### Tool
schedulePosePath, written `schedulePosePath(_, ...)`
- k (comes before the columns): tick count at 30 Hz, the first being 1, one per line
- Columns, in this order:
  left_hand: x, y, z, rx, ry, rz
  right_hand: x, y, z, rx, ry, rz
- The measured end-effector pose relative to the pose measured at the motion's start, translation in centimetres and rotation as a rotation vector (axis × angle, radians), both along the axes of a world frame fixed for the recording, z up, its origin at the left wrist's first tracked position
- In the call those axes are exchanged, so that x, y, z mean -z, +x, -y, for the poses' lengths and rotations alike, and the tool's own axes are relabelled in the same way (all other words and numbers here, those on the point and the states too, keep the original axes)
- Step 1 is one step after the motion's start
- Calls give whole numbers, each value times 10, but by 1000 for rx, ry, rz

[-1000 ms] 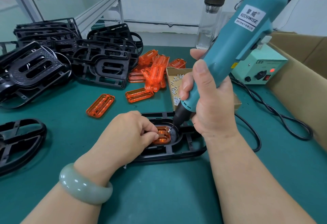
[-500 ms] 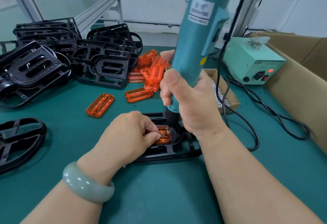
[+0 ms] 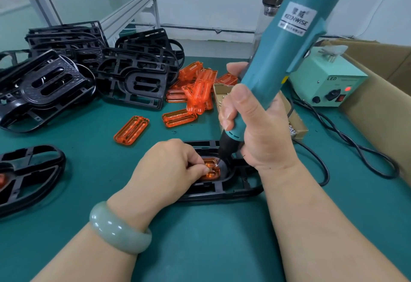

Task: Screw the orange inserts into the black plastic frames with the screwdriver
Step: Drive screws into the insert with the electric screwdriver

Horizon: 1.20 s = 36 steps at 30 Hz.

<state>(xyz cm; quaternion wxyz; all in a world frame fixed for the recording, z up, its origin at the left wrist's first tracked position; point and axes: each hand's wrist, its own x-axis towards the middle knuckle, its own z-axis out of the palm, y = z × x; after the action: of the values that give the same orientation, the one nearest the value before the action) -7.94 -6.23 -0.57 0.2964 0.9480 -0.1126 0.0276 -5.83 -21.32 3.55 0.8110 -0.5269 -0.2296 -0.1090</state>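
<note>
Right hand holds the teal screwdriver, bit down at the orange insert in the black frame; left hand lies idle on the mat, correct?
Not idle: the head view shows the left hand over the black frame, fingers curled onto the orange insert beside the bit. The right hand holds the teal screwdriver, bit down at it.

We look from head height, forward and down, close over the green surface [image 3: 66, 170].

Bright, even overhead light covers the green worktop [image 3: 200, 248], leaving only soft, short shadows. Small white highlights gleam on the pale bangle [image 3: 117, 228] and the glossy black frames [image 3: 44, 86] far left. Wide-angle bending curves straight lines near the edges; fine detail looks slightly soft.
</note>
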Motion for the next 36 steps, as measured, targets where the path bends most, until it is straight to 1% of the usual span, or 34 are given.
schedulePosePath(8,0,0,0,-11,8,-1,-3,-2,-3,21,-48,-11)
schedulePosePath(13,0,0,1,-14,33,5,-2,-5,-7,14,-96,28)
schedulePosePath(19,-1,0,2,-24,45,-7,-1,-2,-6,50,-72,0)
schedulePosePath(25,-1,-1,2,-20,49,3,1,-1,-7,10,-112,62)
schedulePosePath(32,-4,1,3,-2,82,7,2,-5,1,-13,28,16)
schedulePosePath(36,-7,-1,3,37,85,30,0,-12,-1,-18,45,44)
